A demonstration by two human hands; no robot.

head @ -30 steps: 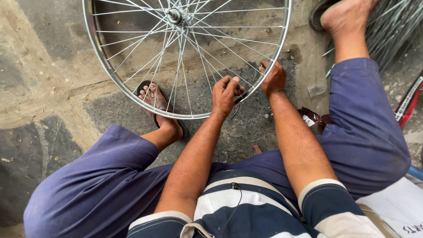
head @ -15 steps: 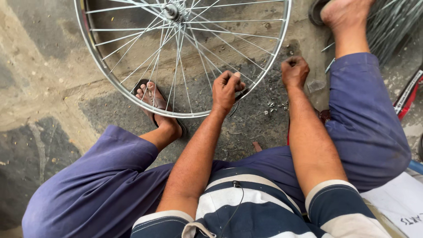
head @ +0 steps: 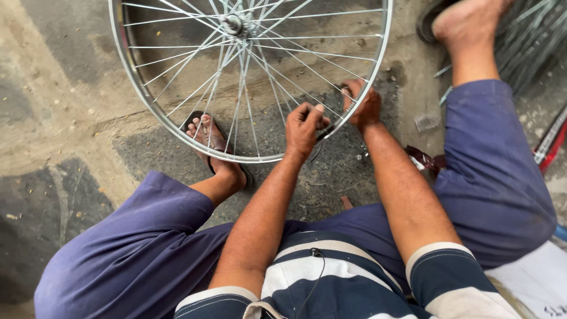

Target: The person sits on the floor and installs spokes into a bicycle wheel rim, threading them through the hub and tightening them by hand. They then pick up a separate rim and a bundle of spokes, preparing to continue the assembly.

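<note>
Wheel (head: 177, 127): a bare silver bicycle rim with wire spokes, lying low over the stained concrete floor (head: 53, 100) in front of the seated person, its hub (head: 233, 25) near the top edge of the view. The near arc of the rim passes over the person's sandalled foot (head: 208, 137) at left. Being round, it has no long axis; its face is turned up toward the camera.

Left hand (head: 304, 127): closed in a fist at the near rim, fingers curled together around the rim or a small item there; which one cannot be told.

Right hand (head: 363, 103): just beside the left hand, fingers pinched together at the rim's right-hand arc; what they pinch is too small to tell.

Surroundings, continuing right: a small clear wrapper (head: 425, 122) on the floor, a dark red packet (head: 426, 160) against the blue trouser leg (head: 496, 171), a bundle of loose spokes (head: 534, 35) at top right, a red-and-white bar (head: 549, 140) at the right edge, and white printed paper (head: 534, 280) at bottom right
</note>
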